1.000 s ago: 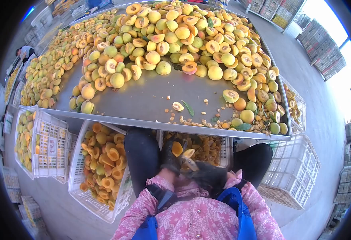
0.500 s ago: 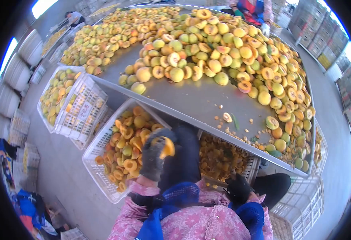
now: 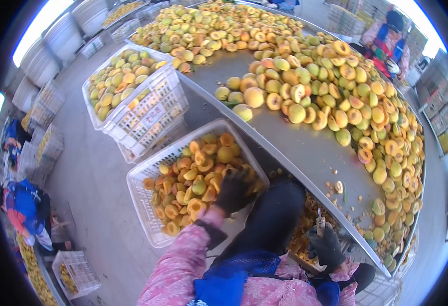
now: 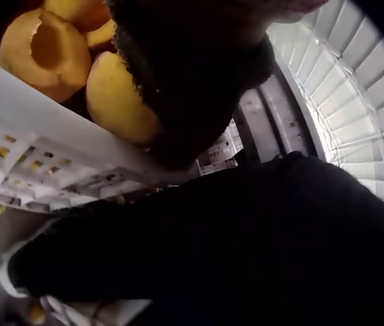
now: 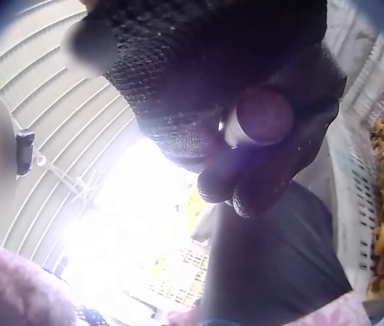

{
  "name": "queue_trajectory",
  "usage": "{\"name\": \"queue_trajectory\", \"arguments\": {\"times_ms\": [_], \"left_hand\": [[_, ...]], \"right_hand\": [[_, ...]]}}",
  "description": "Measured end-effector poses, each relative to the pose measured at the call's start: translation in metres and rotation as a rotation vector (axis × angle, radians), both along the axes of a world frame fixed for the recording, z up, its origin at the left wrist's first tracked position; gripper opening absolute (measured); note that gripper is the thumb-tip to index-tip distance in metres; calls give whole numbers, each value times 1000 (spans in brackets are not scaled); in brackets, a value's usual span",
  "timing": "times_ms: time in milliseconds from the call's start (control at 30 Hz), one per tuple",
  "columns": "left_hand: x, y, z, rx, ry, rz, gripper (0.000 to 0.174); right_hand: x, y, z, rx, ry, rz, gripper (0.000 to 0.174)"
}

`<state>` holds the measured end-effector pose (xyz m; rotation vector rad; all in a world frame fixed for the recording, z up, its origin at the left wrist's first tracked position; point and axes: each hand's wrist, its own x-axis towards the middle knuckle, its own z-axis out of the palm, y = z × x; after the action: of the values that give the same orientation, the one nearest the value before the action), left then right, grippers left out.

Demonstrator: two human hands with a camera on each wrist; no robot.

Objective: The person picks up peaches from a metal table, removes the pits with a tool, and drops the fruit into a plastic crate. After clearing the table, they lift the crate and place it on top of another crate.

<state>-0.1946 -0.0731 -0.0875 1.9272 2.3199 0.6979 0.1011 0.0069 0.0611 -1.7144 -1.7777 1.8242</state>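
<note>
In the head view my left hand (image 3: 236, 191), in a dark glove, is over the right side of a white crate (image 3: 141, 204) of halved yellow-orange fruit (image 3: 190, 175), its fingers blurred and loosely extended. The left wrist view has the dark glove (image 4: 185, 81) beside the fruit halves (image 4: 46, 54) at the crate's rim; its fingertips are hidden. My right hand (image 3: 327, 247), also gloved, grips a small tool (image 3: 320, 223) above a crate of smaller pieces. The right wrist view shows the right glove (image 5: 226, 88) curled round the round end of the handle (image 5: 263, 119).
A metal table (image 3: 305, 150) carries a large heap of fruit (image 3: 336, 92). Stacked white crates (image 3: 152, 115) stand left of the open crate. My dark-trousered leg (image 3: 272, 214) lies between the two work crates. Other people sit at the far left and upper right.
My left hand has moved from above my lap to the fruit crate, and the orange half in it no longer shows. The head view has swung left. My right hand still grips the tool.
</note>
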Motion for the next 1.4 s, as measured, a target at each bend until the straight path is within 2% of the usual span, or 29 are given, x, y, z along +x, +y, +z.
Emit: {"name": "queue_trajectory", "arguments": {"times_ms": [33,100,133,200,267,300,333,367,400,433,467,533,567,600,633,700,767,833,900,1000,1033,1100,1133,1200,1267,1300,1333,1367,1400], "left_hand": [[0,5,-10,3,3,21,51],[-3,11,-17,-252,97,104,49],[-7,7,-9,-296,56,114,45],[-14,-3,-21,-312,96,105,43],[-24,-13,-44,-325,139,82,41],[-31,-21,-62,-255,168,100,39],[-36,-30,-60,-186,192,115,38],[-45,-40,-57,-321,165,148,36],[-54,-48,-32,-454,140,181,35],[-60,-57,-19,-512,263,282,39],[-80,-73,-51,-454,204,341,42],[-113,-104,-60,-402,146,481,44],[-128,-117,-53,-582,193,535,42],[-148,-136,-66,-657,198,524,45],[-149,-146,-53,-657,204,521,45],[-144,-159,-15,-653,-49,738,48],[-138,-154,-11,-722,5,797,52],[-130,-129,-1,-780,55,857,58],[-123,-81,13,-613,-136,658,58],[-108,-11,-4,-186,-33,408,54],[-104,15,-5,-82,-31,337,53],[-97,56,-16,12,194,275,55],[-100,57,-29,15,199,280,55],[-92,53,-54,7,280,302,40],[-109,40,-61,-377,76,415,29],[-102,16,-56,-528,143,429,24],[-108,-4,-58,-568,-147,571,24],[-109,-34,-56,-350,-135,576,25],[-107,-67,-52,-128,-123,575,26]], "right_hand": [[-11,2,5,8,17,37,21],[-22,3,-1,9,45,71,22],[-30,0,0,19,19,102,22],[-37,-1,-5,28,-6,140,22],[-36,0,-20,183,16,290,21],[-37,1,-21,182,11,287,21],[-37,1,-21,493,118,466,20],[-36,1,-21,803,223,643,18],[-39,0,-16,799,211,641,18],[-46,-1,-7,442,121,480,18],[-52,-4,1,83,36,313,18],[-61,-8,13,37,64,303,17],[-64,-6,17,6,99,292,17],[-68,-3,17,17,109,291,17],[-69,-4,15,-14,114,277,17],[-75,-2,11,-44,123,267,18],[-83,-1,7,-298,272,134,19],[-92,-4,4,-241,274,193,18],[-97,-4,3,-182,279,253,17],[-96,0,5,-211,217,355,22],[-94,-1,6,-171,230,332,22],[-93,-1,8,-134,252,318,21],[-93,1,9,-101,201,312,22],[-93,5,16,-70,141,310,23],[-97,11,25,-159,154,277,25],[-101,14,21,-168,149,276,25],[-109,22,13,-163,205,424,26],[-120,30,6,-153,265,573,27],[-142,34,6,-27,264,690,32]]}}
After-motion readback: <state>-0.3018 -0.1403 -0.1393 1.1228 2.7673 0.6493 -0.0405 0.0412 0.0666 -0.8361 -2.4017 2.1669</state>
